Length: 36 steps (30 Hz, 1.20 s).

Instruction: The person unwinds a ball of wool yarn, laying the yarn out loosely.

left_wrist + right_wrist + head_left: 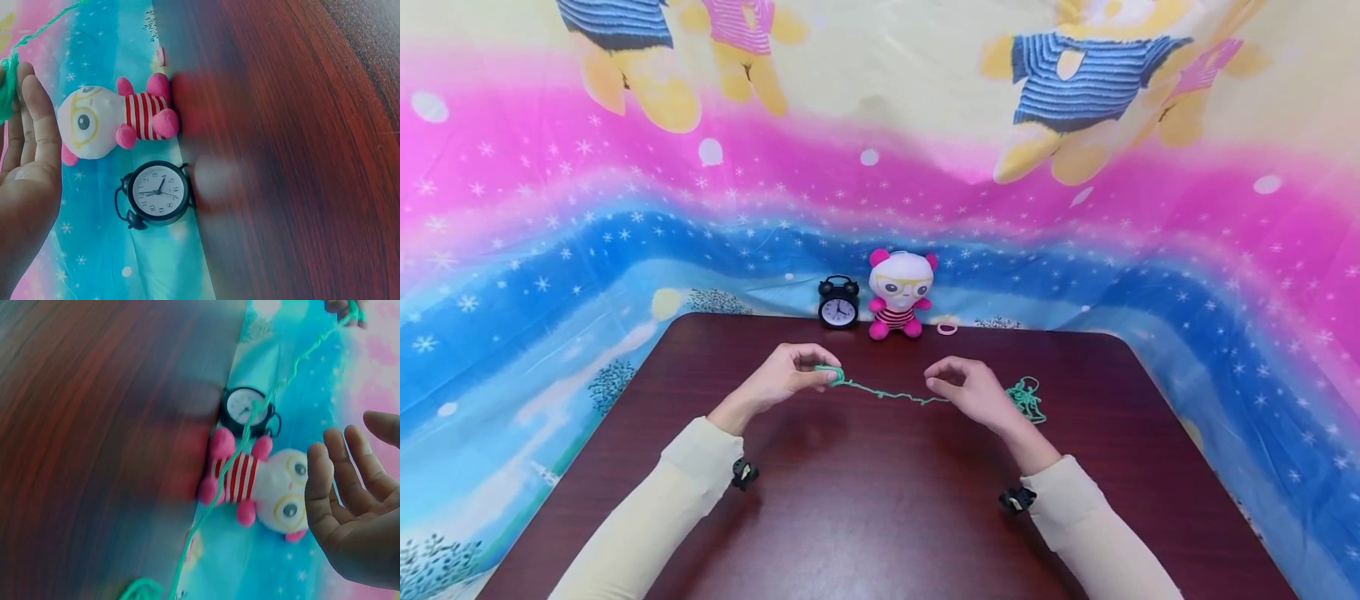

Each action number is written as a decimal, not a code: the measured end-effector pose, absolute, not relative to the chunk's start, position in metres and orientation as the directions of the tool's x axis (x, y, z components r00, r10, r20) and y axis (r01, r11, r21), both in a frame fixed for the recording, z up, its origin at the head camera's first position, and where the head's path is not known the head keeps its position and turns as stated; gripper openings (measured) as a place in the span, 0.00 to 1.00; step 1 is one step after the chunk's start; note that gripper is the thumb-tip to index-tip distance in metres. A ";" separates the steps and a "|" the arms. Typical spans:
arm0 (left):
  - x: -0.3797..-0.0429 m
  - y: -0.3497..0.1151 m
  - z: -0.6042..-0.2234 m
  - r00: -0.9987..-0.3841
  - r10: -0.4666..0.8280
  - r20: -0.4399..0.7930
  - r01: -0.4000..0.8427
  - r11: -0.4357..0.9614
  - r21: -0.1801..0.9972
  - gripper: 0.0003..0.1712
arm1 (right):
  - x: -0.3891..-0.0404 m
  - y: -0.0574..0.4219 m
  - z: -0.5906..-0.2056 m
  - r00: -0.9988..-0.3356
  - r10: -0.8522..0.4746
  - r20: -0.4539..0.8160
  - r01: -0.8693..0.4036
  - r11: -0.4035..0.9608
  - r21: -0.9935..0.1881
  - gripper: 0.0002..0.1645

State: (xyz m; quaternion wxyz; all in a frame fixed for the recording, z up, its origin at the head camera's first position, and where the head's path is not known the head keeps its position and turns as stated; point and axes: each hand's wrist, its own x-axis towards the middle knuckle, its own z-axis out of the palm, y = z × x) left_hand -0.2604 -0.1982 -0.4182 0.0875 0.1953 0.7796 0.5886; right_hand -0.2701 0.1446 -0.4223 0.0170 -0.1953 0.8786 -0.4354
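My left hand (781, 377) pinches a small wound bundle of green yarn (829, 374) between thumb and fingers, above the far part of the table. From the bundle a thin yarn strand (880, 393) stretches right and passes behind my right hand (976, 393). In the right wrist view that hand has relaxed, slightly bent fingers (362, 464), thumb apart, and the strand runs past without being held. A loose tangle of green yarn (1026, 400) lies on the table just beyond the right hand.
Along the back edge of the dark wood table (865, 517) stand a black alarm clock (838, 310) and a pink-and-white plush toy (901, 292). A small pink ring (947, 329) lies beside the toy. A printed curtain (865, 200) hangs behind the table.
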 end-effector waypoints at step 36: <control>-0.264 -0.189 -0.422 -0.903 0.420 0.093 0.193 0.202 0.960 0.13 | -0.264 0.066 -0.423 -0.846 -0.500 0.186 -0.449 0.479 -0.754 0.10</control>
